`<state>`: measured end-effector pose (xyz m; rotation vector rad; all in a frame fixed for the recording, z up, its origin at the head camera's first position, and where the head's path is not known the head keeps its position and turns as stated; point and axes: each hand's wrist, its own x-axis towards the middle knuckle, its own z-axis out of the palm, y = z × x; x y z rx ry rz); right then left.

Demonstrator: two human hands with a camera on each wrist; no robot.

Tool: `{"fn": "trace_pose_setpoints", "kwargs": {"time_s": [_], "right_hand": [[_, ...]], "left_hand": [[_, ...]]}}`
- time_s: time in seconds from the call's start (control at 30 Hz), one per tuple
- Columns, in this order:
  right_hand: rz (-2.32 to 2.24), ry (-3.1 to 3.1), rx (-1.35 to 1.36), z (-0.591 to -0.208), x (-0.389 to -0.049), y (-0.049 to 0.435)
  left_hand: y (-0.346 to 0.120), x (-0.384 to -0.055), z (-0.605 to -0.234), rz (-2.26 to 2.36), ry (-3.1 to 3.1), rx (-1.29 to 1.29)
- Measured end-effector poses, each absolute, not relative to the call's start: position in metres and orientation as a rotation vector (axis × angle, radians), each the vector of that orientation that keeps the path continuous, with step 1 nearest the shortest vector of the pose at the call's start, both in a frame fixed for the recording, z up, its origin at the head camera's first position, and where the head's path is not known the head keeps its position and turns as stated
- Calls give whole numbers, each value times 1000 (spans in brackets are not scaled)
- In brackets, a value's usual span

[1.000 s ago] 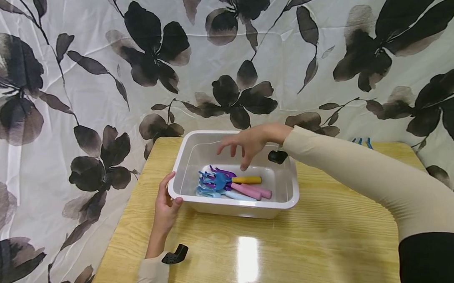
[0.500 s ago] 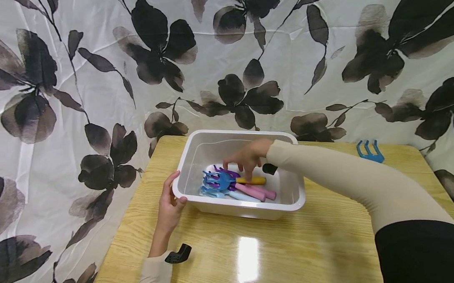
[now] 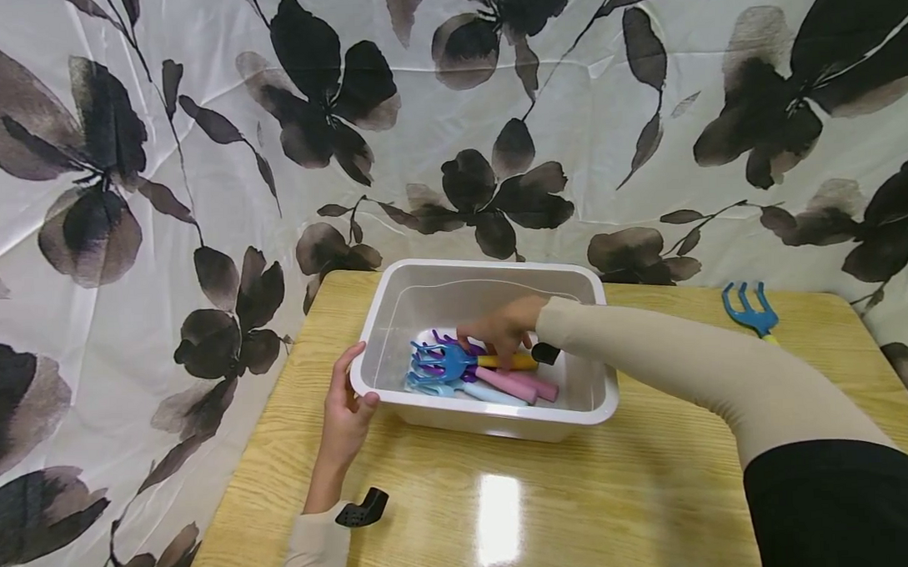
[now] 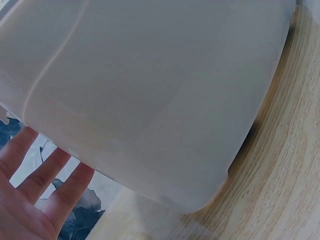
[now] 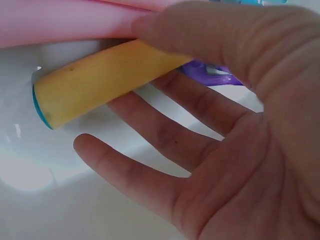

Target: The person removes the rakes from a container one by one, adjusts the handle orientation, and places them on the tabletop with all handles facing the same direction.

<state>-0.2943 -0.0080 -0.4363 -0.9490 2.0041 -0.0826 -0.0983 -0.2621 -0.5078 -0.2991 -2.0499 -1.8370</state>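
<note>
A white plastic tub [image 3: 489, 422] stands on the table with several small garden tools lying inside. My left hand [image 3: 345, 425] holds its left end, thumb at the front corner and fingers along the rim; in the left wrist view three fingers [image 4: 70, 187] touch the tub's outer wall. Inside the tub, my right hand [image 3: 503, 325] pinches the yellow handle [image 5: 105, 80] of a blue-headed hand rake [image 3: 449, 363], thumb on one side and fingertips on the other. Pink handles [image 3: 513, 386], a light-blue tool [image 3: 495, 394] and purple prongs [image 3: 442, 337] lie against the rake.
Another blue hand rake [image 3: 751, 311] lies on the wooden table [image 3: 582, 513] at the far right, partly hidden by my right sleeve [image 3: 652, 352]. A flower-patterned cloth [image 3: 605, 103] hangs behind the table and along its left side.
My right hand has come down from above the tub onto the yellow handle, and its fingers have closed in. The left hand stays on the rim. The view has shifted slightly.
</note>
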Motion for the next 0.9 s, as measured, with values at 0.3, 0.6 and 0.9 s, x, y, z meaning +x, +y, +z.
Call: {"fn": "trace_pose_setpoints", "kwargs": {"time_s": [0.3,0.6,0.9], "right_hand": [[-129,1987,-1060,-433,-297,-3],[-152,2003,-1063,-433,-302,-3],[-158,2018,-1072,-422,-299,-1]], "left_hand": [[-264,-101,-508,-1847,-2024,-332],[-263,-101,-506,-1826,-2033,-327],[-263,-102,-505,-1843,-2039,-326]]}}
